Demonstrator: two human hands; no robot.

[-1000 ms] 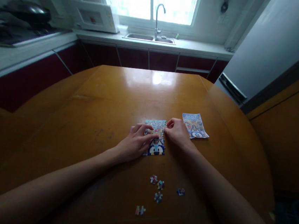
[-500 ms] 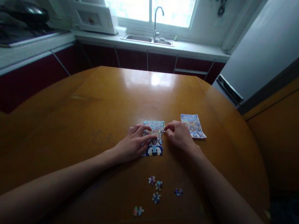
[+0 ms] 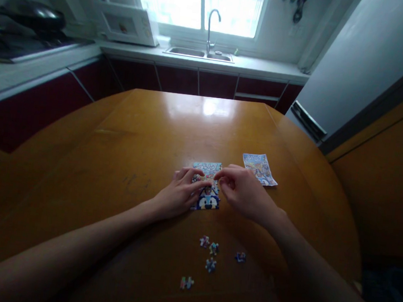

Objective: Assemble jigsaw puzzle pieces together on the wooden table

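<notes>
A partly assembled jigsaw puzzle [image 3: 208,202] with a blue cartoon dog face along its near edge lies mid-table. My left hand [image 3: 183,192] rests across its left side with fingers spread, steadying nothing between them. At the puzzle's right edge is my right hand [image 3: 242,188]; its index finger reaches onto the pieces while the other fingers curl beneath the palm. No piece shows between its fingers. Nearer to me lie several loose pieces: a pinkish piece [image 3: 204,241], a greenish piece [image 3: 214,248], a grey-blue piece [image 3: 211,265], a dark blue piece [image 3: 240,257] and a joined-looking piece [image 3: 186,283].
A creased picture sheet [image 3: 259,168] lies right of the puzzle on the wooden table [image 3: 153,132]. Beyond the table's far edge are a counter with a sink [image 3: 187,52], a microwave [image 3: 124,24] and a stove with a pan [image 3: 34,14]. A fridge [image 3: 353,56] stands at the right.
My right hand has shifted left and nearer, from pinching a small piece at the puzzle's right edge to laying its index finger on the puzzle. The left hand stays in place.
</notes>
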